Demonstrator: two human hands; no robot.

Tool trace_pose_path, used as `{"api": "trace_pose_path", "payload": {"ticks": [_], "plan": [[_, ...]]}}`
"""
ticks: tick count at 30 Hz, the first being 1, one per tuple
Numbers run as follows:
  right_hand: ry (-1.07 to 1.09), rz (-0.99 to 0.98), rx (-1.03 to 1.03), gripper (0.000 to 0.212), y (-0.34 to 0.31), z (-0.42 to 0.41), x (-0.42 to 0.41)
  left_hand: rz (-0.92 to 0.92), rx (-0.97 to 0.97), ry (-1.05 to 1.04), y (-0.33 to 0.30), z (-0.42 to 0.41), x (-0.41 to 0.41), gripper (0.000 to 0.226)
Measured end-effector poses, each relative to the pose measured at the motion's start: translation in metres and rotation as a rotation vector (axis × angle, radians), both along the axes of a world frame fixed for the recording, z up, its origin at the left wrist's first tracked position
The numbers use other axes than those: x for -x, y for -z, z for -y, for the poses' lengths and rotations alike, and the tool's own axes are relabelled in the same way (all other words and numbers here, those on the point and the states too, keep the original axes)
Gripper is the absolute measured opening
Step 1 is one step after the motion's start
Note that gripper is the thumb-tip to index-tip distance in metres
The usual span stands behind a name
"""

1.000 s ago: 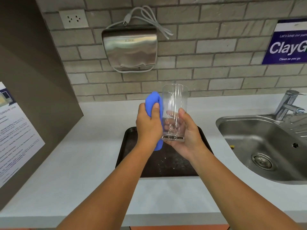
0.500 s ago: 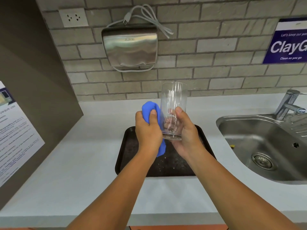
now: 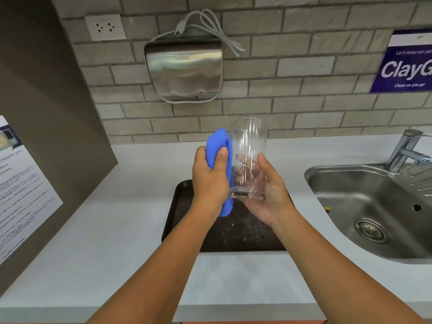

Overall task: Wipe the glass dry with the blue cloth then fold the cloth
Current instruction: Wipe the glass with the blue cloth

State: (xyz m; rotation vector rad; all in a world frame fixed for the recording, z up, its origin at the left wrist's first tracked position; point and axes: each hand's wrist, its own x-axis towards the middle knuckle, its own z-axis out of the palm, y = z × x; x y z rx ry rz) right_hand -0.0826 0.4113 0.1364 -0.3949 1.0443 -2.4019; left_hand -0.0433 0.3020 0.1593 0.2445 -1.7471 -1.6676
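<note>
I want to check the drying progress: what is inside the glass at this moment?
Nothing shows inside the glass; the blue cloth presses its outer side, held by the left hand. The right hand covers its bottom. Small drops cannot be judged.

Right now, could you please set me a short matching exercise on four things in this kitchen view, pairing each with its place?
Things:
1. blue cloth
2. glass
3. black tray
4. hand dryer

Places:
A. mounted on the brick wall
B. lying on the white counter under the hands
C. bunched in the left hand
D. upright, gripped near its base by the right hand

Pairs: 1-C, 2-D, 3-B, 4-A
</note>
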Motion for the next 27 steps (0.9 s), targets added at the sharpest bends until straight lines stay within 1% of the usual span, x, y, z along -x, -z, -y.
{"api": "trace_pose_path", "payload": {"ticks": [2,4,5,7,9,11,12,13,14,15,16,18,19,20,21,22,24,26,27], "plan": [[0.081,-0.019,-0.05,0.06,0.0,0.0,0.0,-0.01,0.006,-0.024,0.003,0.0,0.0,0.011],[0.117,-0.018,-0.098,0.068,0.0,-0.001,-0.002,-0.031,0.042,-0.047,0.003,0.001,-0.001,0.011],[0.109,-0.019,-0.111,0.067,0.0,-0.002,-0.003,-0.041,0.071,-0.057,0.003,0.001,-0.002,0.011],[0.087,-0.028,-0.126,0.055,-0.001,-0.002,-0.006,-0.067,0.113,-0.075,0.002,-0.002,-0.004,0.01],[0.13,-0.05,-0.171,0.042,-0.001,0.002,-0.008,-0.11,0.118,-0.082,0.002,-0.006,-0.007,0.022],[0.195,-0.08,-0.213,0.042,-0.001,0.005,-0.009,-0.15,0.14,-0.048,0.002,-0.009,-0.01,0.042],[0.216,-0.093,-0.219,0.04,-0.001,0.006,-0.009,-0.16,0.182,-0.031,0.001,-0.01,-0.012,0.051],[0.226,-0.105,-0.216,0.036,-0.001,0.006,-0.01,-0.173,0.245,-0.019,0.001,-0.011,-0.013,0.056],[0.225,-0.118,-0.208,0.033,-0.002,0.005,-0.011,-0.191,0.318,-0.015,0.001,-0.011,-0.014,0.056],[0.219,-0.128,-0.203,0.032,-0.002,0.004,-0.012,-0.208,0.391,-0.022,0.001,-0.01,-0.015,0.053],[0.21,-0.136,-0.197,0.037,-0.003,0.004,-0.013,-0.226,0.461,-0.039,0.0,-0.01,-0.016,0.049],[0.181,-0.144,-0.179,0.052,-0.005,0.003,-0.016,-0.263,0.579,-0.074,-0.003,-0.011,-0.017,0.045],[0.164,-0.144,-0.168,0.058,-0.006,0.002,-0.017,-0.275,0.604,-0.077,-0.004,-0.011,-0.017,0.044],[0.146,-0.143,-0.155,0.059,-0.007,0.001,-0.017,-0.282,0.596,-0.071,-0.007,-0.011,-0.016,0.042],[0.126,-0.143,-0.138,0.055,-0.008,-0.001,-0.017,-0.283,0.561,-0.058,-0.009,-0.009,-0.014,0.039],[0.106,-0.139,-0.119,0.046,-0.008,-0.002,-0.018,-0.268,0.495,-0.041,-0.012,-0.007,-0.011,0.035],[0.077,-0.127,-0.085,0.031,-0.007,-0.004,-0.019,-0.158,0.293,-0.007,-0.017,0.0,-0.006,0.023],[0.061,-0.116,-0.069,0.03,-0.005,-0.005,-0.021,0.002,0.092,0.043,-0.017,0.004,-0.002,0.021],[0.048,-0.104,-0.069,0.033,-0.005,-0.005,-0.022,0.047,0.037,0.07,-0.016,0.005,-0.001,0.024]]}}
